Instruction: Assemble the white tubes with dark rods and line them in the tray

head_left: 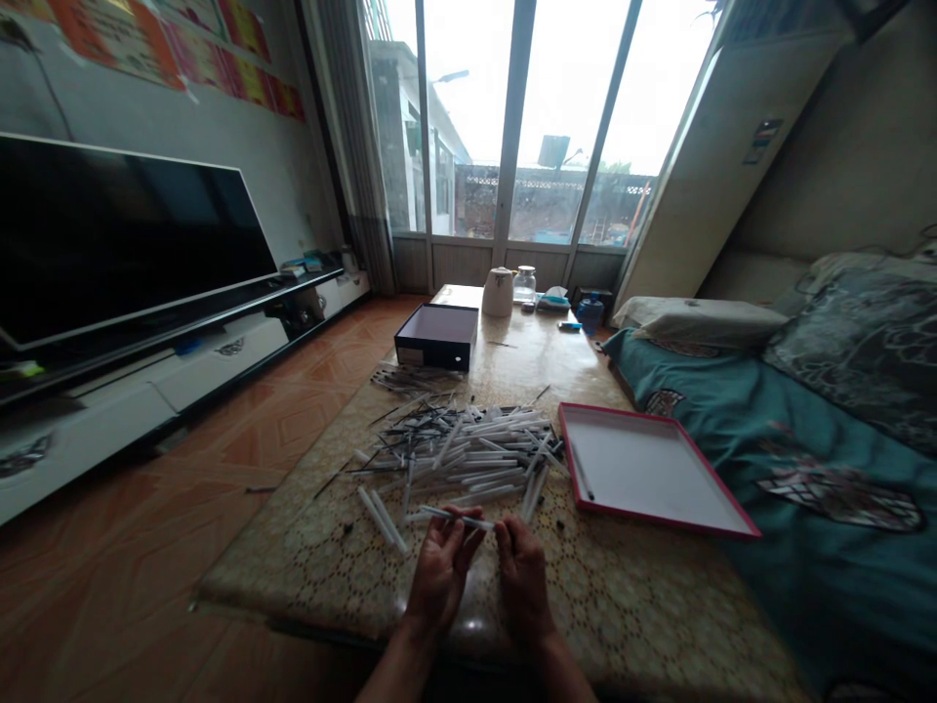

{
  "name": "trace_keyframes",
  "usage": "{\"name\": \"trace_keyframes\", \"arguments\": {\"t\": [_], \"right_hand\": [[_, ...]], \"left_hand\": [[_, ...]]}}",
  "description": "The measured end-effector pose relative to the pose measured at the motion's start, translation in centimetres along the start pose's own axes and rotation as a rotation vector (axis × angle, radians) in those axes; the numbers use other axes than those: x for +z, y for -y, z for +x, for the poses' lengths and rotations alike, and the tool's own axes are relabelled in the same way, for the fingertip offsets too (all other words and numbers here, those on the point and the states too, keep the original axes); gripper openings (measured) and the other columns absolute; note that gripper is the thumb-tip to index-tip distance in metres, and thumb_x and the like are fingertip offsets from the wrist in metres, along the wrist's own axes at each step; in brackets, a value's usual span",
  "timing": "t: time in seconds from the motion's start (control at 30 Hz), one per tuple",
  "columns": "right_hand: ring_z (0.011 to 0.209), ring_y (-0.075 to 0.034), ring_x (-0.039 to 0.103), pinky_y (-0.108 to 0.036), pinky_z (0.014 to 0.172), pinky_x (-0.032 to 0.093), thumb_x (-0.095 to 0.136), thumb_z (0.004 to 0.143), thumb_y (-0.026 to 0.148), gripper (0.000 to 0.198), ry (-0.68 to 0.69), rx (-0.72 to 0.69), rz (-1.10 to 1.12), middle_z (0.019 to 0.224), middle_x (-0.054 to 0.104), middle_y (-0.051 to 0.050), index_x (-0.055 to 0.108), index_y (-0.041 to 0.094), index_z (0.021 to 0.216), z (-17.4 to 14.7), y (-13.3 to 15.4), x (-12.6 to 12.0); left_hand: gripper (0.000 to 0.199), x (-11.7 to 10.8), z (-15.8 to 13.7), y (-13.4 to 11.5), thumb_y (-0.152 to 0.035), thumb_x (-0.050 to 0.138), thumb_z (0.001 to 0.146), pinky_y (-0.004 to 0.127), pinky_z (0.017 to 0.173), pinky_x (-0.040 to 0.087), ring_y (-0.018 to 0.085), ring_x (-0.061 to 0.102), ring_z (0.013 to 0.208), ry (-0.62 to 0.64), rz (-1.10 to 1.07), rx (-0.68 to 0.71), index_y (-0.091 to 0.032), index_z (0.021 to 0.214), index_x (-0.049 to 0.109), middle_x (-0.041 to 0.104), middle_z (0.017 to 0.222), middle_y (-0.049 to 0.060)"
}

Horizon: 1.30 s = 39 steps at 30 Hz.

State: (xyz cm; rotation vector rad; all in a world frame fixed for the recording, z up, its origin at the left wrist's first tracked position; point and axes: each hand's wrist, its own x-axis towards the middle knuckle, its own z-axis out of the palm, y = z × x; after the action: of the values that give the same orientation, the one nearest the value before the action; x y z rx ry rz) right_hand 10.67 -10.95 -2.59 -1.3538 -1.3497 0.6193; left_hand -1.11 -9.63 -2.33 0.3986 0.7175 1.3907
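Near the front of the table, my left hand (pixel 441 566) is closed around a slim pen (pixel 474 522), which lies slantwise across the fingers. My right hand (pixel 522 571) pinches the pen's right end; the fingertips hide that tip. Just beyond both hands spreads a heap of white pen barrels (pixel 479 457), mixed with thin dark sticks that look like refills (pixel 410 430). Two loose white barrels (pixel 382 519) lie side by side to the left of my left hand. Small black bits, possibly caps (pixel 560 525), are scattered on the tabletop.
Right of the heap is a shallow red-rimmed box lid (pixel 659 464) with one pen (pixel 584 473) inside. A dark open box (pixel 433 353) stands behind the heap. Farther back on the patterned table (pixel 293 576) are a kettle (pixel 499 293), a glass jar (pixel 525 284) and tissues (pixel 554 301).
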Motion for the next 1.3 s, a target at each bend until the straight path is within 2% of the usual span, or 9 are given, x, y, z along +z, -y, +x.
{"name": "trace_keyframes", "arguments": {"t": [0.13, 0.3, 0.5, 0.7, 0.87, 1.03, 1.2, 1.3], "right_hand": [[0.058, -0.013, 0.053, -0.023, 0.057, 0.038, 0.034, 0.095, 0.043, 0.039, -0.007, -0.016, -0.093, 0.062, 0.056, 0.001, 0.053, 0.021, 0.068, -0.1, 0.1, 0.1], [0.063, -0.015, 0.058, -0.023, 0.059, 0.04, 0.034, 0.095, 0.04, 0.03, -0.014, -0.025, -0.088, 0.072, 0.06, -0.001, 0.054, 0.021, 0.084, -0.1, 0.1, 0.4], [0.058, -0.015, 0.054, -0.025, 0.057, 0.038, 0.029, 0.096, 0.042, 0.038, -0.012, 0.002, -0.13, 0.063, 0.056, 0.0, 0.052, 0.022, 0.073, -0.2, -0.1, 0.4], [0.063, -0.015, 0.056, -0.025, 0.061, 0.04, 0.033, 0.095, 0.04, 0.029, 0.031, -0.001, -0.09, 0.07, 0.059, 0.0, 0.052, 0.022, 0.082, -0.2, 0.5, 0.2], [0.062, -0.015, 0.056, -0.025, 0.06, 0.04, 0.032, 0.096, 0.04, 0.035, -0.009, 0.006, -0.1, 0.068, 0.059, -0.001, 0.054, 0.022, 0.075, -0.2, 0.4, 0.2], [0.061, -0.015, 0.056, -0.024, 0.059, 0.04, 0.033, 0.095, 0.042, 0.031, 0.002, 0.011, -0.077, 0.069, 0.059, 0.0, 0.055, 0.022, 0.085, -0.1, 0.6, 0.2], [0.06, -0.015, 0.054, -0.025, 0.058, 0.037, 0.029, 0.096, 0.044, 0.039, -0.006, 0.024, -0.12, 0.065, 0.057, -0.001, 0.052, 0.022, 0.073, -0.1, 0.6, 0.2], [0.057, -0.014, 0.053, -0.024, 0.056, 0.037, 0.029, 0.096, 0.043, 0.036, 0.02, 0.031, -0.094, 0.064, 0.055, 0.001, 0.053, 0.021, 0.079, -0.1, 0.5, 0.2]], "left_hand": [[0.025, -0.1, 0.0, 0.1, -0.022, 0.072, 0.071, 0.036, 0.094, 0.05, 0.021, 0.065, 0.102, 0.006, -0.008, 0.004, -0.023, 0.09, 0.056, 0.071, 0.097, 0.005], [0.023, -0.3, 0.2, 0.3, -0.022, 0.071, 0.072, 0.035, 0.093, 0.05, 0.02, 0.065, 0.101, -0.008, -0.034, -0.008, -0.024, 0.09, 0.057, 0.071, 0.098, 0.004], [0.022, -0.5, 0.2, 0.3, -0.024, 0.07, 0.073, 0.036, 0.094, 0.05, 0.02, 0.064, 0.103, 0.035, 0.017, 0.012, -0.024, 0.09, 0.056, 0.071, 0.098, 0.003], [0.026, -0.7, 0.3, 0.4, -0.027, 0.07, 0.073, 0.036, 0.095, 0.048, 0.021, 0.062, 0.107, 0.024, 0.02, 0.007, -0.025, 0.094, 0.053, 0.069, 0.103, 0.004], [0.028, -0.2, 0.1, 0.2, -0.028, 0.072, 0.07, 0.035, 0.095, 0.049, 0.021, 0.062, 0.108, 0.004, 0.058, 0.005, -0.024, 0.091, 0.054, 0.07, 0.099, 0.003], [0.027, 0.2, -0.1, 0.0, -0.024, 0.072, 0.07, 0.033, 0.094, 0.049, 0.02, 0.063, 0.105, -0.026, -0.005, -0.015, -0.023, 0.09, 0.055, 0.07, 0.102, 0.005], [0.025, 0.3, -0.1, 0.0, -0.023, 0.072, 0.07, 0.037, 0.094, 0.049, 0.022, 0.062, 0.107, -0.014, 0.016, -0.001, -0.023, 0.089, 0.056, 0.07, 0.1, 0.005], [0.025, 0.2, 0.0, 0.1, -0.023, 0.071, 0.071, 0.036, 0.094, 0.049, 0.021, 0.064, 0.104, -0.025, -0.008, 0.007, -0.024, 0.09, 0.055, 0.07, 0.101, 0.005]]}}
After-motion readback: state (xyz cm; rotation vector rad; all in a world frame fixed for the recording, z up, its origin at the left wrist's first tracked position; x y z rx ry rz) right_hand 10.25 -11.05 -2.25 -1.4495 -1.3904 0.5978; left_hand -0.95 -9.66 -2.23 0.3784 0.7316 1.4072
